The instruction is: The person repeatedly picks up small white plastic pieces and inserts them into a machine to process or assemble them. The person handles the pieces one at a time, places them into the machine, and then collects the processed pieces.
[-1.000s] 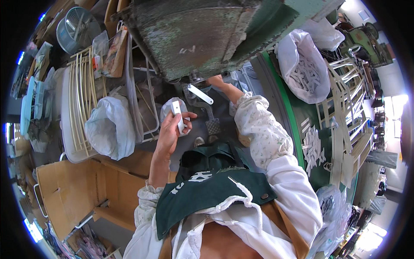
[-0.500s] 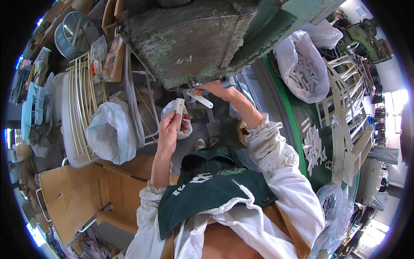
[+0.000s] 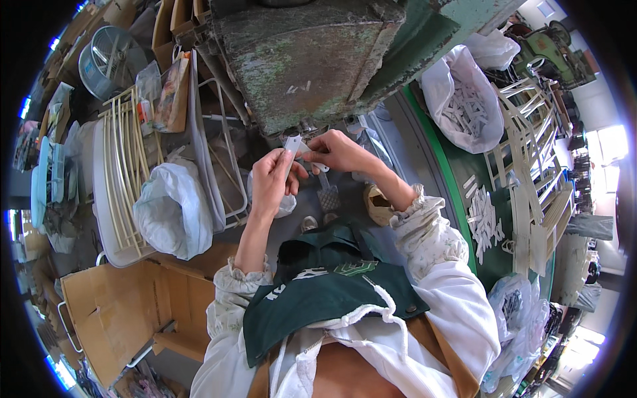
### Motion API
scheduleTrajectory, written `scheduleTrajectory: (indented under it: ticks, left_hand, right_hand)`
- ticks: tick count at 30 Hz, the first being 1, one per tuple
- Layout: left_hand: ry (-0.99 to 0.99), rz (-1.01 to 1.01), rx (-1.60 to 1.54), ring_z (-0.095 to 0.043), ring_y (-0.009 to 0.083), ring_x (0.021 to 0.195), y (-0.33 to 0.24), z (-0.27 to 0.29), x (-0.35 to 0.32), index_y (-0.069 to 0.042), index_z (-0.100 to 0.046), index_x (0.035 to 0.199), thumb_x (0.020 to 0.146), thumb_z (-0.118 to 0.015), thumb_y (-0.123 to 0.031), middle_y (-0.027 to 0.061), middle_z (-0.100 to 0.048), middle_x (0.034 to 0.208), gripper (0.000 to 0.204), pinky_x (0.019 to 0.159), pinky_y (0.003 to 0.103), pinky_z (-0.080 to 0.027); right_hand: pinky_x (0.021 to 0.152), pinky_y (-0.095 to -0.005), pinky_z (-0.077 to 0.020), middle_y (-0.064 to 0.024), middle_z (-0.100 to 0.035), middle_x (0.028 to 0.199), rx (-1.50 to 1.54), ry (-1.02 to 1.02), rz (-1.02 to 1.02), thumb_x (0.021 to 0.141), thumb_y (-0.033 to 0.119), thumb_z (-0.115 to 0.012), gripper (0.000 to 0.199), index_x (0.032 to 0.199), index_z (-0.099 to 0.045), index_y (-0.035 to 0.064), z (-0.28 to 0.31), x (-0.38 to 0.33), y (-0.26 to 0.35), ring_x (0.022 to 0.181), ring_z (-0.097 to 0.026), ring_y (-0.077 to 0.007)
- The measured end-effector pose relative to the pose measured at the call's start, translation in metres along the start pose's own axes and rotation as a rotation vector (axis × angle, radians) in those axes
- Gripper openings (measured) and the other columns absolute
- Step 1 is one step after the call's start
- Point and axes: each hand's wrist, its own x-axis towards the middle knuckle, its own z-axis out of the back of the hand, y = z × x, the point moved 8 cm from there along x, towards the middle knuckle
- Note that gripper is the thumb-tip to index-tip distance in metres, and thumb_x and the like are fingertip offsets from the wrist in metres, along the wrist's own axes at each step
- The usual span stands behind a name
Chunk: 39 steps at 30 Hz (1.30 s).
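Note:
My left hand [image 3: 269, 182] is closed on a flat white strip [image 3: 291, 147] with a small hole near its upper end. Close beside it, my right hand [image 3: 340, 154] pinches a second white strip [image 3: 323, 168], whose rounded, holed end pokes out below the fingers. The two strips cross or overlap between my fingertips; whether they touch is hard to tell. Both hands are just below the front of a worn green machine [image 3: 298, 73], near its small metal working parts [image 3: 305, 126], which are partly hidden.
Right, a white sack [image 3: 464, 109] of white strips and a loose heap of strips [image 3: 486, 222] lie on a green-topped table [image 3: 458, 215]. Left are a tray [image 3: 106, 249] of long cream strips, a white bag [image 3: 174, 211] and an opened cardboard box [image 3: 113, 312]. Below is a foot pedal [image 3: 328, 198].
My left hand has moved up and right, bringing its strip to the other one. My right hand has come down slightly, away from the metal parts, with its strip.

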Motion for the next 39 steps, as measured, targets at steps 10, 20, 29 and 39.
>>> scheduleTrajectory:
  ticks: [10, 20, 29, 39]
  left_hand:
    - [-0.016, 0.083, -0.068, -0.038, 0.0066, 0.034, 0.002, -0.001, 0.011, 0.003, -0.063, 0.083, 0.093, -0.053, -0.028, 0.0037, -0.051, 0.052, 0.034, 0.032, 0.019, -0.026]
    - [-0.072, 0.158, -0.109, -0.038, 0.0056, 0.036, 0.032, 0.015, 0.003, 0.005, -0.064, 0.086, 0.092, -0.056, -0.023, 0.0031, -0.051, 0.051, 0.029, 0.033, 0.02, -0.025]
    - [-0.129, 0.137, -0.102, -0.036, 0.0041, 0.037, 0.025, 0.022, -0.012, 0.005, -0.064, 0.082, 0.092, -0.058, -0.019, 0.0017, -0.05, 0.052, 0.026, 0.033, 0.019, -0.024]
    - [-0.088, 0.096, -0.065, -0.034, 0.0028, 0.037, 0.018, 0.023, -0.01, 0.004, -0.063, 0.079, 0.091, -0.059, -0.021, -0.001, -0.045, 0.05, 0.027, 0.034, 0.019, -0.022]
  right_hand:
    - [0.053, -0.0246, -0.0414, -0.0017, -0.06, 0.057, 0.382, 0.098, -0.172, 0.081, 0.02, -0.064, 0.024, 0.071, -0.066, -0.002, -0.016, -0.006, -0.008, 0.057, -0.053, -0.0071]
    - [0.05, -0.0229, -0.0354, 0.0, -0.06, 0.06, 0.377, 0.117, -0.164, 0.087, 0.018, -0.062, 0.023, 0.079, -0.068, -0.0029, -0.019, -0.012, -0.013, 0.054, -0.046, -0.0047]
    - [0.05, -0.0206, -0.0328, -0.0015, -0.061, 0.061, 0.498, 0.1, -0.224, 0.089, 0.019, -0.061, 0.024, 0.081, -0.067, -0.0031, -0.024, -0.025, -0.012, 0.055, -0.046, -0.0032]
    - [0.044, -0.0208, -0.029, -0.001, -0.06, 0.06, 0.576, 0.077, -0.256, 0.088, 0.021, -0.062, 0.025, 0.08, -0.068, -0.0019, -0.018, -0.031, -0.001, 0.048, -0.044, -0.0032]
